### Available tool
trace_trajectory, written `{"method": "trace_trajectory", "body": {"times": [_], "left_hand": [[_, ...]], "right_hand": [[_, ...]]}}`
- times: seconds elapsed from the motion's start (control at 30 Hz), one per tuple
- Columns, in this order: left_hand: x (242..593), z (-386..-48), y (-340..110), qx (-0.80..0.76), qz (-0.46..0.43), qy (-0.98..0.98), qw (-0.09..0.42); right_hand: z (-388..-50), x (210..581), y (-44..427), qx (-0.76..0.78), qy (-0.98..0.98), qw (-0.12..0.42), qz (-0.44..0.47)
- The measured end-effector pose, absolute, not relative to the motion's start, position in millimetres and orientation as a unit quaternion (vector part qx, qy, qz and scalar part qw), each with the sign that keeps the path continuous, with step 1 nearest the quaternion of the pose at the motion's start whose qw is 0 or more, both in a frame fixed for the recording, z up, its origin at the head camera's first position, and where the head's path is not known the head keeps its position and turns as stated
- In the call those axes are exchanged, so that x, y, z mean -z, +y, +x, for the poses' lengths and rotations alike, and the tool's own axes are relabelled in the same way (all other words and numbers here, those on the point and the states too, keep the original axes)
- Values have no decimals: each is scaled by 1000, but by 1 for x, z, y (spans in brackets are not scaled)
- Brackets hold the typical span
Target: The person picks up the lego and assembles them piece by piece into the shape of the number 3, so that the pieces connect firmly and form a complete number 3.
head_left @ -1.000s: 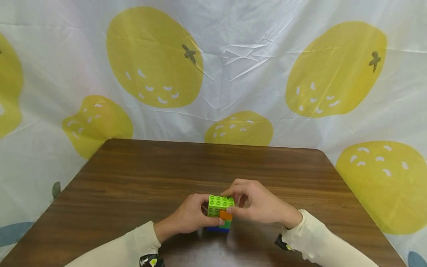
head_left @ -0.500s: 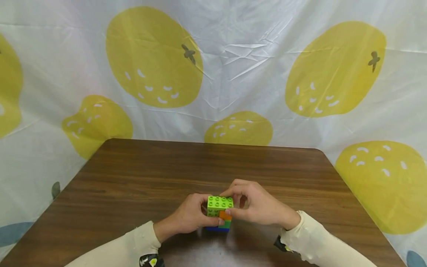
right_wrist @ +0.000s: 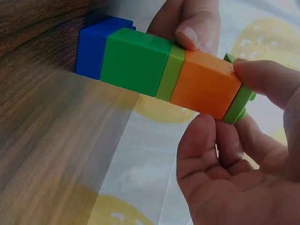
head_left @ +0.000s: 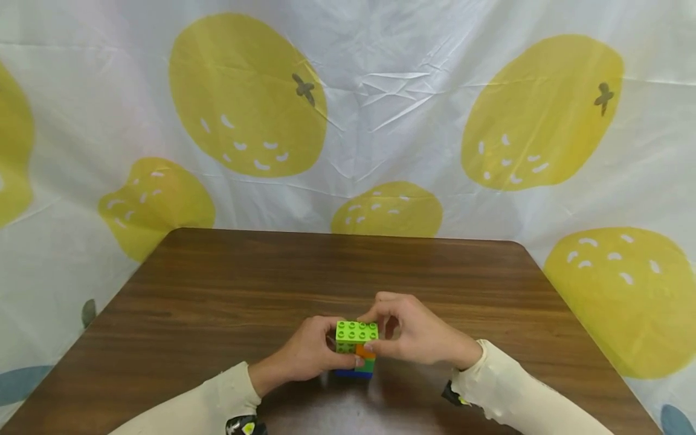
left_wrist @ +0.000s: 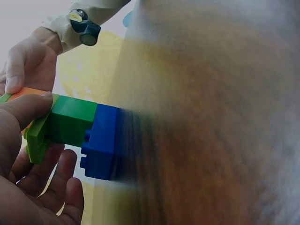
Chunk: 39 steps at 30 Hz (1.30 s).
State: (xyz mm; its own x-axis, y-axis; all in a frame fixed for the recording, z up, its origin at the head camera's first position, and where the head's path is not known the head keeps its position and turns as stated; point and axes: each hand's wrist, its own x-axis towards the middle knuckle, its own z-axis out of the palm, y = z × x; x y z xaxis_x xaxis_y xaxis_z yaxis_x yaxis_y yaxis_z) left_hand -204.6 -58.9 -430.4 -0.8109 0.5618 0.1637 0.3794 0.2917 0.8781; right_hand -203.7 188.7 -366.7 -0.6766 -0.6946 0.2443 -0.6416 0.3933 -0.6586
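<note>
A tower of toy building bricks stands upright on the table between the hands. From the bottom it has a blue brick (left_wrist: 105, 143), a green brick (right_wrist: 136, 61), a thin lime plate (right_wrist: 171, 72), an orange brick (right_wrist: 206, 84) and another lime plate (head_left: 356, 331) with studs on top. My left hand (head_left: 307, 353) grips the tower from the left around the lower lime plate, thumb in front. From the right, my right hand (head_left: 415, 332) pinches the top near the orange brick and upper lime plate. Fingers partly hide the tower's rear in the head view.
The brown wood-grain table (head_left: 261, 272) spreads around the tower. A white curtain (head_left: 380, 121) printed with yellow fruit hangs behind it and along both sides. Dark wrist cameras (head_left: 244, 425) sit at the cream sleeves (head_left: 190, 405).
Both hands stay on the tower with almost no motion. The upper lime plate and right hand appear very slightly further left, along with a small shift of the whole head view.
</note>
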Motion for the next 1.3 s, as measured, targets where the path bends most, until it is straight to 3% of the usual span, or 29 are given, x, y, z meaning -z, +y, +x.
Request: {"method": "trace_trajectory", "body": {"times": [0.63, 1.07, 1.3], "left_hand": [[427, -203, -59, -511, 292, 804, 86], [423, -198, -64, -509, 283, 807, 102], [421, -194, -68, -507, 277, 810, 99]], "right_hand": [[-205, 367, 190, 389, 834, 63, -386], [-198, 382, 190, 382, 825, -38, -415], [-196, 389, 192, 383, 827, -40, -409]]}}
